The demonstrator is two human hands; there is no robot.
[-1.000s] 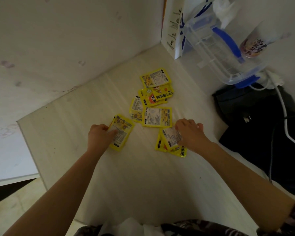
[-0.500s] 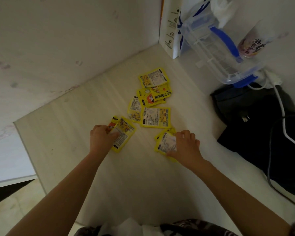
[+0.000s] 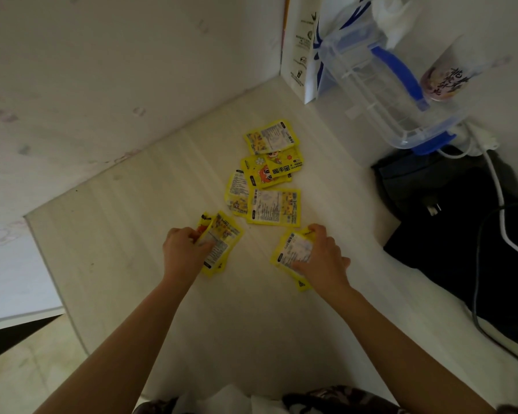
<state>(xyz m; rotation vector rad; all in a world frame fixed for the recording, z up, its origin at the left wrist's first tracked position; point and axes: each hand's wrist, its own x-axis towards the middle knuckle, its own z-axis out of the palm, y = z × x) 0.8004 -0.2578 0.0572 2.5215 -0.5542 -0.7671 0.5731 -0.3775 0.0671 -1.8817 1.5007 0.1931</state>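
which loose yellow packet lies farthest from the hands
The label-side-up packet at the far end of the pile, closest to the white paper bag. All the other loose packets lie between it and the left hand and the right hand.

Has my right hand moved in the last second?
Yes. The right hand has slid toward the person, away from the white-labelled packet lying flat on the table, dragging its yellow packets along.

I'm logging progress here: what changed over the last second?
The right hand dragged its pile of packets a little toward the person, still holding it. The left hand keeps gripping its two packets, barely moved. The loose packets and clear box stayed put.
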